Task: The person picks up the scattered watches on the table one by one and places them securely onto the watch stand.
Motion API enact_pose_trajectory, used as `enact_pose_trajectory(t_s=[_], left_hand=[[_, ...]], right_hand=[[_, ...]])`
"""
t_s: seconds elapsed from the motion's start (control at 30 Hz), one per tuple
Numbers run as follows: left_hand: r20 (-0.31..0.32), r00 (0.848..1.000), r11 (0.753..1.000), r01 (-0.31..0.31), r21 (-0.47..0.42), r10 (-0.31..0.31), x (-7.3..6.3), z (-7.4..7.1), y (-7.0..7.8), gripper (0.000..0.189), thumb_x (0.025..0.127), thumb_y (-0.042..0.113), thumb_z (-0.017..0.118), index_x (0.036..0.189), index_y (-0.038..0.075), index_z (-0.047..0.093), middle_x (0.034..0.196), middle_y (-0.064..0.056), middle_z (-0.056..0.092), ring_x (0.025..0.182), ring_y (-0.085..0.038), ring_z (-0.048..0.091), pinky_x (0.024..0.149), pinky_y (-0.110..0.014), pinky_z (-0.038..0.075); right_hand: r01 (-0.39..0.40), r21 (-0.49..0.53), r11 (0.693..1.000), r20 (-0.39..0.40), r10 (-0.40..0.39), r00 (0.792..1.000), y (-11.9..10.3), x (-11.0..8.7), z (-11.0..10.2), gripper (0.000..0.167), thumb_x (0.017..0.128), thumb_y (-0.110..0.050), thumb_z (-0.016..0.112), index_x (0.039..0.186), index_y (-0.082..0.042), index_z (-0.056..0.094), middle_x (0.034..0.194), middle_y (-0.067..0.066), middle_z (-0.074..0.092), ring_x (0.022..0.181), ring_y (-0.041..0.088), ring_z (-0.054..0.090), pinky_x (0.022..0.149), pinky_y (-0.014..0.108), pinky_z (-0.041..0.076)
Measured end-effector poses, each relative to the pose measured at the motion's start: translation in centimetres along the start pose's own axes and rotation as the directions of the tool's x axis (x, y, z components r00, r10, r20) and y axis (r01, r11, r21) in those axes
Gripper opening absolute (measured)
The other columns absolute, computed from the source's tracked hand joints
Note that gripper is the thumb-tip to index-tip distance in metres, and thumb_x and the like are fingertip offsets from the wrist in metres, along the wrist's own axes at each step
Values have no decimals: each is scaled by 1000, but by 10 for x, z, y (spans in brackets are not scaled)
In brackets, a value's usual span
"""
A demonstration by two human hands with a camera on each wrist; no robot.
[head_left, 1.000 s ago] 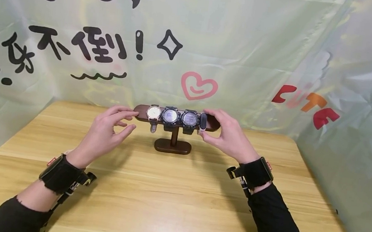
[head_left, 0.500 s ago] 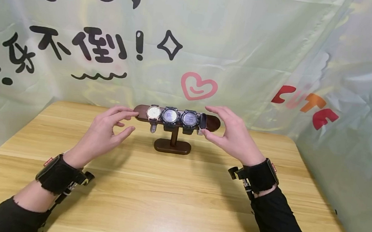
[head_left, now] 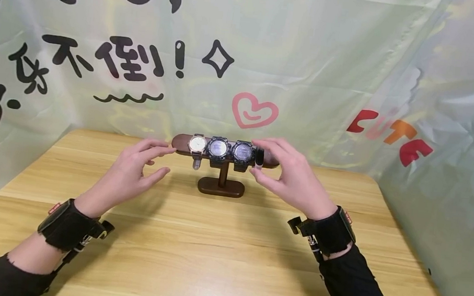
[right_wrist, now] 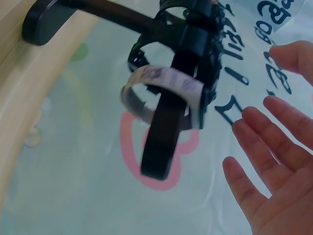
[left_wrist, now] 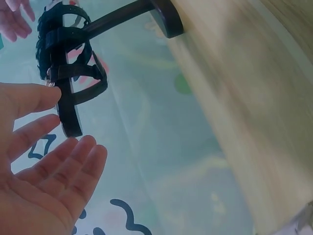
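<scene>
A dark brown T-shaped watch stand (head_left: pixel 181 143) stands at the back of the table. Its bar bears, from the left, a watch with a pale dial (head_left: pixel 197 144), two black digital watches (head_left: pixel 218 149) and a smart band (head_left: pixel 259 157) with a light strap (right_wrist: pixel 166 81). My left hand (head_left: pixel 133 166) has its fingers spread, with fingertips right at the bar's left end (left_wrist: pixel 69 120). My right hand (head_left: pixel 295 176) is loosely spread around the bar's right part, finger and thumb close to the band. In the right wrist view its fingers (right_wrist: pixel 264 142) are apart and hold nothing.
The wooden table (head_left: pixel 209 251) reaches forward to a pale printed cloth backdrop (head_left: pixel 324 56) with black lettering and a pink heart. The stand's base (head_left: pixel 221 187) rests near the table's back edge. Both wrists wear black straps (head_left: pixel 332 228) with small mounts.
My right hand first spread its finger and thumb off the smart band, then came back left, close to it. My left hand has drawn back slightly. The watches keep their places on the bar.
</scene>
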State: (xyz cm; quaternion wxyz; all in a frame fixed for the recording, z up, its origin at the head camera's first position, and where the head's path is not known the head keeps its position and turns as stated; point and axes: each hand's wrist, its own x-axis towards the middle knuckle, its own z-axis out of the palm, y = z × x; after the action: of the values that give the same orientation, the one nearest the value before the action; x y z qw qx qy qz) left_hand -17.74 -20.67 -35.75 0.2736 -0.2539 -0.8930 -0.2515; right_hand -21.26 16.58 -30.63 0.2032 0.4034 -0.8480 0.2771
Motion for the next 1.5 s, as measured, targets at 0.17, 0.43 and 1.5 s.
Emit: enact_pose_trajectory(t_s=[0.17,0.43,1.5], left_hand=[[22,1000,1000,-6,28,5,-5,-6,-2,48,89,3,84,136,5,72,133,-17,69,98,-29,72,75,-44,64],[93,995,997,27,66,-34,-11,-20,-7,47,92,7,83,137,7,70,131,-16,69,113,-37,71,92,-56,61],[433,862,954,165,251,-263,-53,-64,-54,59,94,32,84,141,1,66,136,-32,67,119,-53,67,101,-71,55]], right_hand=[[55,-8,998,1,-55,998,-11,0,1,49,97,-17,80,143,-7,66,139,8,68,121,25,68,102,43,61],[126,-33,992,7,-125,992,-25,-1,6,48,96,-20,83,140,-7,69,137,6,69,125,21,68,109,39,59],[354,-35,935,214,-339,916,-63,-6,53,35,97,-24,81,129,-12,74,126,-1,74,113,14,72,100,27,61]])
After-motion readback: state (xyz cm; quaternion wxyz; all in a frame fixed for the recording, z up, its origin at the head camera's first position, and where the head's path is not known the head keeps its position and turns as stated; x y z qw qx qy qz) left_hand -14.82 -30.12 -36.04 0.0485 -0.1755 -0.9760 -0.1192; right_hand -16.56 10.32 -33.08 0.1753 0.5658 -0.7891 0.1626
